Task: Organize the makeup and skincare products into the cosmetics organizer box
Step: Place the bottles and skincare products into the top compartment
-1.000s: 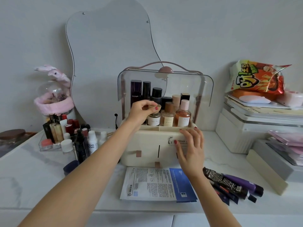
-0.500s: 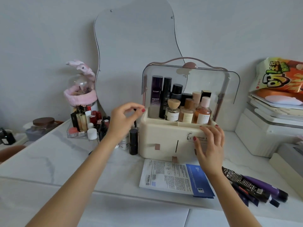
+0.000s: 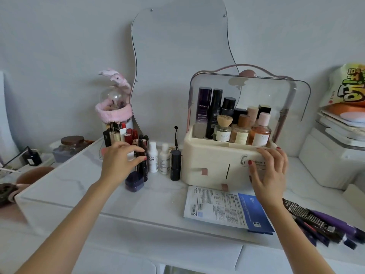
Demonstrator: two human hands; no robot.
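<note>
The cream organizer box (image 3: 209, 157) stands at the middle of the white table with its clear lid raised. Several bottles fill its top tray, among them a glass perfume bottle with a wooden cap (image 3: 222, 129). My right hand (image 3: 268, 171) rests flat against the box's front right, fingers spread. My left hand (image 3: 120, 161) hovers over the loose products left of the box, fingers apart and empty, next to a tall dark tube (image 3: 143, 165). Two small white bottles (image 3: 153, 159) and a black stick (image 3: 175, 167) stand beside it. A dark purple jar (image 3: 134, 181) sits below my left hand.
A clear holder of lipsticks (image 3: 120, 135) stands behind my left hand. A sheet-mask packet (image 3: 223, 209) lies before the box, and dark tubes (image 3: 316, 220) lie at the right. A wavy mirror (image 3: 177, 56) leans on the wall. White boxes (image 3: 324, 165) stand right.
My left hand let go of the wooden-capped bottle in the box and moved left and down to the loose products. My right hand stayed on the box front. The view swung left.
</note>
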